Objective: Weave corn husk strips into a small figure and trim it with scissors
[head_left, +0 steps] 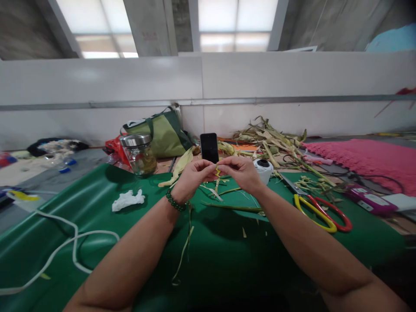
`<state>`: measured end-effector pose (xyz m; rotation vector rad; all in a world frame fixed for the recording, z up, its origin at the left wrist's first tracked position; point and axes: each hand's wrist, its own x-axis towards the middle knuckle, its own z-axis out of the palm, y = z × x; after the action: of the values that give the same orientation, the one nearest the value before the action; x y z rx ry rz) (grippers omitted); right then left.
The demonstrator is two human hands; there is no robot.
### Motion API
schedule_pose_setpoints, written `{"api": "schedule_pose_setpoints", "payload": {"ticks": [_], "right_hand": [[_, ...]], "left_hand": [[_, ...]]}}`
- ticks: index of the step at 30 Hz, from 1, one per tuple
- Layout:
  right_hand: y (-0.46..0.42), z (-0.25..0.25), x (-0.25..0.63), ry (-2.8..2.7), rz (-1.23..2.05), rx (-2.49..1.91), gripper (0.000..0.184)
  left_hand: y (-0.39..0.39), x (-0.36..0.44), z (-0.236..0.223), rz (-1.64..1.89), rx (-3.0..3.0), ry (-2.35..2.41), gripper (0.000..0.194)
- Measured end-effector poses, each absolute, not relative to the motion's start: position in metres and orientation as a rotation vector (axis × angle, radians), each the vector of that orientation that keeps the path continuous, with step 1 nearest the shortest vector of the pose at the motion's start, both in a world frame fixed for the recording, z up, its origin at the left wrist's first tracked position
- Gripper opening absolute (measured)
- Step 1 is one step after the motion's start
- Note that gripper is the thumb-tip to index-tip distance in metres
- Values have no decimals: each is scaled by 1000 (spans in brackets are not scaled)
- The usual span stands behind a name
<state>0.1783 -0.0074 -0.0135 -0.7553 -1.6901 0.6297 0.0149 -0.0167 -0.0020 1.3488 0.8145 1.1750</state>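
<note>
The left hand (193,177) and right hand (242,171) meet fingertip to fingertip, both pinched on a small yellow strip (218,171) between them, just before the phone (209,147). Neither is nearer; its long axis is unclear.
</note>
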Motion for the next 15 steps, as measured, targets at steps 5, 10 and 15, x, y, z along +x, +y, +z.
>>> {"api": "schedule_pose_setpoints", "payload": {"ticks": [5,10,15], "right_hand": [[-8,-13,177,-1574,767,-765,11],[-5,-14,179,-1404,1232,-704,23],[-4,-13,181,-1257,1535,-668,29]], "left_hand": [[-19,18,-4,1406,1518,856,28],[-23,19,-2,1470,1664,906,11],[-24,19,-3,1519,1820,969,8]]}}
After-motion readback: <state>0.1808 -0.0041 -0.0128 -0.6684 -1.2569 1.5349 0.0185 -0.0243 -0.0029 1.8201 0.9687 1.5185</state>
